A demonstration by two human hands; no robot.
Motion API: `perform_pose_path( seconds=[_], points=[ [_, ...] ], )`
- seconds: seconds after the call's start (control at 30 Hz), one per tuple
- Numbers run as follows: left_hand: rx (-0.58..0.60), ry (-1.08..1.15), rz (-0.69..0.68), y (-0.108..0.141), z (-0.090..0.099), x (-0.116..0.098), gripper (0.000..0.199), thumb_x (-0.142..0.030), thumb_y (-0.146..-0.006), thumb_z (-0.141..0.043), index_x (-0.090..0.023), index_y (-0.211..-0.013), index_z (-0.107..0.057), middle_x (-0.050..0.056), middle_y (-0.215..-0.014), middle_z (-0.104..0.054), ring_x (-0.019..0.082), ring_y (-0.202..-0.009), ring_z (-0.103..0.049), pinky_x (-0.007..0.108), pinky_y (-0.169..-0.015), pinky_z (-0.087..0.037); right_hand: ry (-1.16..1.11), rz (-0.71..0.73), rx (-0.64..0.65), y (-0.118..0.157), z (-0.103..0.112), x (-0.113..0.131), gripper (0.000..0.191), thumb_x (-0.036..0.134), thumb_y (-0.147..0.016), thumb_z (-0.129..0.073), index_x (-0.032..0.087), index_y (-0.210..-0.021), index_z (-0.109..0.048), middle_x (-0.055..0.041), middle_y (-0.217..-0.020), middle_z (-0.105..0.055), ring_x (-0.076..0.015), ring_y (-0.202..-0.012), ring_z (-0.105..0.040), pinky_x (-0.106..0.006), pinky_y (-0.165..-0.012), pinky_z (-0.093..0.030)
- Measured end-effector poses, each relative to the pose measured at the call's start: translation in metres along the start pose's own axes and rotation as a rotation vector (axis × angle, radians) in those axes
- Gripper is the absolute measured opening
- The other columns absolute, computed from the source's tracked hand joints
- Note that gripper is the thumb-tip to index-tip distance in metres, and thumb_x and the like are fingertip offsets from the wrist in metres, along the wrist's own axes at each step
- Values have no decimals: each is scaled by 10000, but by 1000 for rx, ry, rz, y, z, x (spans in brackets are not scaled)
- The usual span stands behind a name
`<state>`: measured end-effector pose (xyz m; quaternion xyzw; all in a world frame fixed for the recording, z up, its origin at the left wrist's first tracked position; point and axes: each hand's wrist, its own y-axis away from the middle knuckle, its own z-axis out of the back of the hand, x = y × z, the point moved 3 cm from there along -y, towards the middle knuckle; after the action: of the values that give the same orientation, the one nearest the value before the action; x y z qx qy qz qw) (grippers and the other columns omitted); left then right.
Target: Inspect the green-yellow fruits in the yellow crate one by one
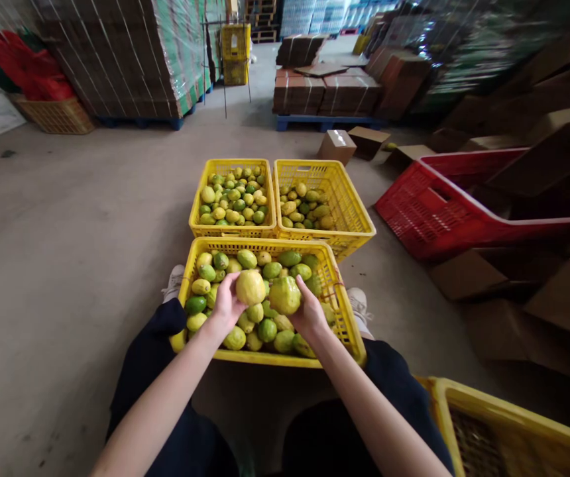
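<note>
My left hand (227,300) is closed round a round, pale yellow lemon-like fruit (250,287). In my right hand (309,310) sits a bumpy, greener fruit of the same sort (285,295), gripped from its right side. Both are held side by side, a small gap apart, above a yellow plastic crate (289,360) between my feet. Several green and yellow fruits (267,330) fill that crate. Behind it stand a left yellow crate (232,231), well filled with smaller fruits, and a right yellow crate (352,199), with fruits gathered on its left side.
A red crate (414,218) with cardboard boxes (494,324) around it stands on the right. Another yellow crate (513,404) is at the lower right. Flattened cartons lie on a blue pallet (325,123) farther back. A tall wrapped stack (111,59) stands at the left.
</note>
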<state>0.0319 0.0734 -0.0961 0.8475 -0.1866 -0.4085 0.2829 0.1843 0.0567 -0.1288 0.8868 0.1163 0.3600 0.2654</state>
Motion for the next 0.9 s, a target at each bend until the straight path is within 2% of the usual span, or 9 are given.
perform_pose_path(
  seconds=[0.1,0.23,0.33,0.47,0.63,0.77,0.9],
  points=[
    [42,-18,47,-2,-1,5,293,-298,-832,-553,-125,-1015,-704,105,-950,-741,252,-880,-715,301,-687,-587,24,-17,-13,1,0,-2,288,432,-788,-719,244,-999,-663,-43,-906,-770,-297,-985,-736,-404,-747,-630],
    [-52,16,111,-5,1,10,226,-332,-897,-575,-145,-992,-659,78,-819,-707,207,-725,-713,305,-652,-596,1,-93,-20,6,-1,-1,169,329,-819,-688,240,-957,-645,-18,-830,-759,-263,-864,-755,-387,-704,-621],
    [-61,35,117,-4,-1,10,217,-357,-882,-654,-166,-983,-634,64,-816,-690,187,-667,-702,309,-659,-602,-14,-142,-4,10,-1,2,117,276,-811,-688,229,-905,-634,-16,-781,-749,-244,-769,-752,-368,-664,-610],
    [-74,81,153,-1,-1,9,275,-387,-888,-646,-158,-1038,-630,90,-855,-694,203,-721,-715,316,-691,-615,-32,-182,-69,9,3,3,152,360,-846,-650,213,-888,-651,-35,-728,-736,-242,-711,-730,-366,-625,-603],
    [-78,140,219,-3,1,12,297,-357,-918,-577,-129,-1105,-620,124,-873,-704,221,-778,-723,287,-648,-621,-40,-312,-187,5,9,-6,322,499,-911,-556,190,-883,-642,-47,-611,-680,-201,-543,-668,-273,-435,-529],
    [-103,159,282,-6,4,15,340,-396,-957,-539,-114,-1130,-617,130,-909,-696,212,-788,-727,255,-612,-623,-69,-397,-216,5,9,-8,430,521,-971,-447,136,-991,-639,-104,-674,-703,-212,-638,-710,-239,-448,-550],
    [-122,173,328,-6,5,18,404,-442,-955,-558,-107,-1177,-603,130,-891,-689,226,-805,-724,209,-529,-594,-103,-393,-213,7,8,-5,378,483,-975,-484,154,-1099,-621,-81,-718,-710,-225,-687,-726,-225,-419,-539]
  ],
)
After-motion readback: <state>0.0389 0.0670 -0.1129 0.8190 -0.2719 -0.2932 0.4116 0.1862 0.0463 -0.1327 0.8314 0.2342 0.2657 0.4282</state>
